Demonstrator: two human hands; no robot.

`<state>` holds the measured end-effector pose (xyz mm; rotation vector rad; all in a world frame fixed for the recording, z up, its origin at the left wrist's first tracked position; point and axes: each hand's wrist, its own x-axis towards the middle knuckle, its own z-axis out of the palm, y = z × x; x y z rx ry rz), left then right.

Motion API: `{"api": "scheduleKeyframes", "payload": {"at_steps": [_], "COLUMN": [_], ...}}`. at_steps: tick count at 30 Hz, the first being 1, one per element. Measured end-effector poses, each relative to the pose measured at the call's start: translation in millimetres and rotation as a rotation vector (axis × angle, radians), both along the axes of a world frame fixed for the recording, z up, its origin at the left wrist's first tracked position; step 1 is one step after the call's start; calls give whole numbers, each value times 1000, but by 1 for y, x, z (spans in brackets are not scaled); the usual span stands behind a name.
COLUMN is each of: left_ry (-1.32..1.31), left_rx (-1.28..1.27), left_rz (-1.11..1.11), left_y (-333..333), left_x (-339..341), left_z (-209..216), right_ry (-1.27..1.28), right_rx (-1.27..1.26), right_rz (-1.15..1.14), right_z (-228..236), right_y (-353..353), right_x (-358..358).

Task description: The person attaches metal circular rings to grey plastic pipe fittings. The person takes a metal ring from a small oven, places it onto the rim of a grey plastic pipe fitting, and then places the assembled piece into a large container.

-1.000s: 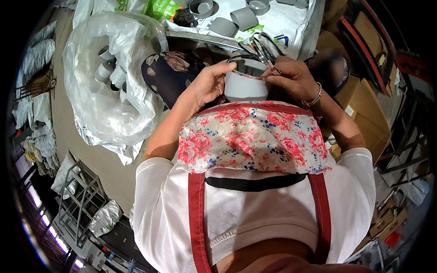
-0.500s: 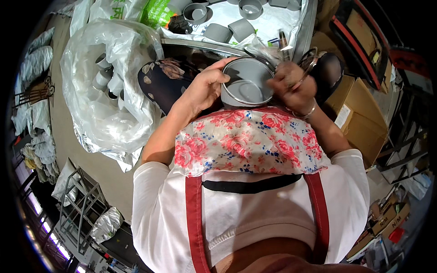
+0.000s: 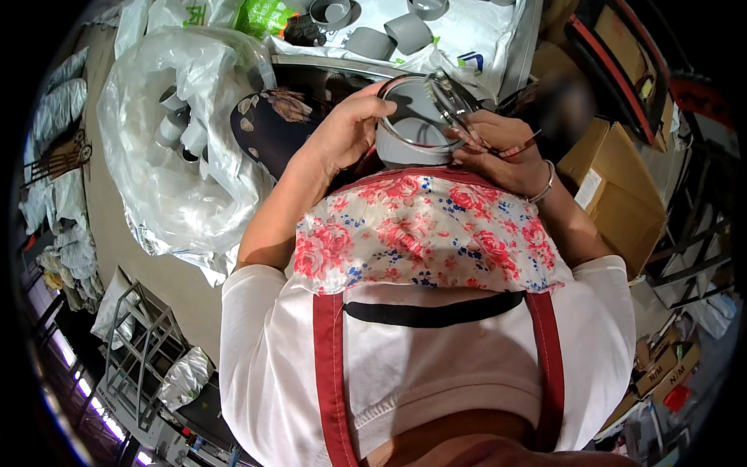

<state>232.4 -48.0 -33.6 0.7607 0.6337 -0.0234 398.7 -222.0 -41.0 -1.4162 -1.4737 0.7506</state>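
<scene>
In front of my apron a grey plastic pipe fitting (image 3: 412, 152) is tilted with its round opening towards me. My left hand (image 3: 350, 128) grips its left side, thumb on the rim and fingers around the outside. My right hand (image 3: 506, 152) is closed at the right side of the fitting, its fingertips at the rim. Several thin dark, shiny rings (image 3: 447, 97) hang from that hand and overlap the right part of the opening. A slim pointed piece sticks out by its fingers; its kind is unclear.
Beyond my knees, more grey fittings (image 3: 408, 33) lie on a sheet-covered tray (image 3: 529, 47). On the left a clear plastic bag (image 3: 226, 218) holds several grey fittings (image 3: 173, 128). An open cardboard box (image 3: 622, 183) stands at my right, near a black-and-red frame (image 3: 615, 74).
The blurred right hand has steadied at the rim, and its rings have swung left over the opening. The fitting has shifted slightly up in view, still in my left hand.
</scene>
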Motion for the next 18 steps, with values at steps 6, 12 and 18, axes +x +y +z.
{"api": "scheduleKeyframes", "payload": {"at_steps": [6, 12, 18], "left_ry": [-286, -486, -542], "left_rx": [591, 860, 920], "left_rz": [23, -179, -325], "left_y": [0, 18, 29], "left_x": [-4, -11, -10], "left_z": [-31, -44, -27], "right_ry": [331, 76, -97], "right_rx": [-190, -20, 119], "right_rz": [-88, -11, 78], "right_z": [-14, -19, -12], "right_y": [5, 5, 6], "right_x": [-1, 0, -1]}}
